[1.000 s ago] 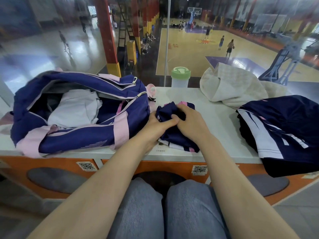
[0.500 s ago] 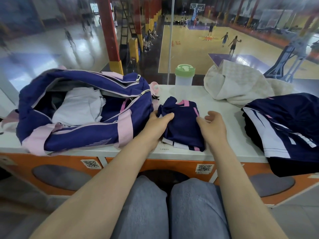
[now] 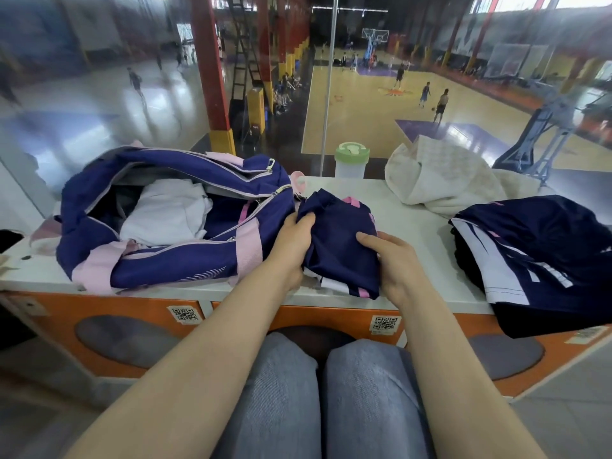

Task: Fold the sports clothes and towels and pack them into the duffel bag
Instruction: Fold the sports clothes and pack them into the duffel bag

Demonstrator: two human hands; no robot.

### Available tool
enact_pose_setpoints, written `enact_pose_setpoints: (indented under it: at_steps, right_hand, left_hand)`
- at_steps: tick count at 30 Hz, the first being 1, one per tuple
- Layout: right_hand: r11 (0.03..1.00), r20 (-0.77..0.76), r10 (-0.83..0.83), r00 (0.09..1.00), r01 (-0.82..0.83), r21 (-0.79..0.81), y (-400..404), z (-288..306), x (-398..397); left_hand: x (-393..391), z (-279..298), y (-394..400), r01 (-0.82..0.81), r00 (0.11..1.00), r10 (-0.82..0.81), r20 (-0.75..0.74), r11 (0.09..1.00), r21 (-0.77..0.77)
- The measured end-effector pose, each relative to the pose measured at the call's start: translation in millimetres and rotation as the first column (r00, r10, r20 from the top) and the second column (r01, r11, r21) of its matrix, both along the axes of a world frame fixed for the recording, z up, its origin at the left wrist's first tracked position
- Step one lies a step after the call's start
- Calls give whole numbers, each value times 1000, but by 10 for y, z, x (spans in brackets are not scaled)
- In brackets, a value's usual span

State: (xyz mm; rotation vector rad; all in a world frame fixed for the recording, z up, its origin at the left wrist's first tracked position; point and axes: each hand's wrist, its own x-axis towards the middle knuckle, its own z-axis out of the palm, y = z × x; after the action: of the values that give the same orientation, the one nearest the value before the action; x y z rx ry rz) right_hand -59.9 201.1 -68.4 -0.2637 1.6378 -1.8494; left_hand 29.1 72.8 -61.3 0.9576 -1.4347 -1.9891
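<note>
A navy and pink duffel bag (image 3: 185, 260) lies open on the left of the white counter, with a folded white garment (image 3: 165, 220) inside. Just right of the bag sits a folded navy garment with pink trim (image 3: 341, 243). My left hand (image 3: 293, 240) grips its left edge, fingers curled round the cloth. My right hand (image 3: 394, 260) holds its right side, thumb on top and fingers under the edge. A cream towel (image 3: 440, 180) lies crumpled at the back right. A navy and white jersey pile (image 3: 536, 250) lies at the right.
A clear bottle with a green lid (image 3: 351, 160) stands at the counter's back edge against a glass pane. The white counter (image 3: 420, 233) has an orange front with QR stickers. My knees in grey trousers are under it. A basketball hall lies beyond the glass.
My hands went from clasped together on the navy garment to one on each side of it. The garment now lies flatter and lifted slightly at its sides.
</note>
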Motion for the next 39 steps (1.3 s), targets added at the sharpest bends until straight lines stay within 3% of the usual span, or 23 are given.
enact_pose_setpoints:
  at_steps: [2,4,11,17,23,25,27,28,29,30,31,32,34,36,39]
  right_hand:
    - [996,175,42,984,-28,-86,16,73,24]
    - [988,225,132,965,-108,-114,-9,159,58]
    - [954,134,299,945,-292,-71,-239,503,267]
    - [956,19,295,955,-295,1,-604,734,483]
    - [956,47,293,955,-294,8,-1011,820,754]
    - [954,62,297,953,-299,20,-1114,784,802]
    - [946,67,316,946,-320,53,-1189,752,837]
    - [941,65,328,942,-332,69,-1214,748,852]
    - [935,64,341,938,-345,79,-1245,745,862]
    - [929,63,355,933,-360,89,-1280,745,877]
    - [922,57,368,928,-373,106,-1326,740,894]
    - [914,50,381,923,-384,128,-1375,738,917]
    - [901,35,399,916,-399,171,-1498,726,973]
    - [883,18,429,903,-423,203,-1631,736,1039]
    - [861,-6,469,883,-455,229,-1856,764,1148]
  left_hand:
    - [43,63,-2,-16,999,17,-46,1000,26]
    - [112,105,-5,-39,994,46,-100,997,68]
    - [464,292,-66,-37,969,89,-230,974,225]
    - [779,447,-373,-101,969,122,-215,989,105]
    - [1328,490,-886,16,964,41,-262,978,209]
    - [1519,467,-1083,-61,975,88,-202,988,139]
    - [1729,388,-1320,-205,979,201,-40,966,-157]
    - [1855,322,-1450,-222,954,287,92,876,-429]
    - [1991,226,-1601,-133,890,394,231,707,-694]
    - [2112,136,-1730,38,796,500,341,522,-852]
    - [2219,40,-1861,205,691,585,424,405,-891]
    - [2305,-50,-1974,325,598,618,510,395,-859]
    - [2404,-177,-2102,404,495,571,655,516,-755]
    - [2411,-230,-2131,433,477,576,664,504,-748]
    - [2385,-161,-2111,304,463,734,497,395,-867]
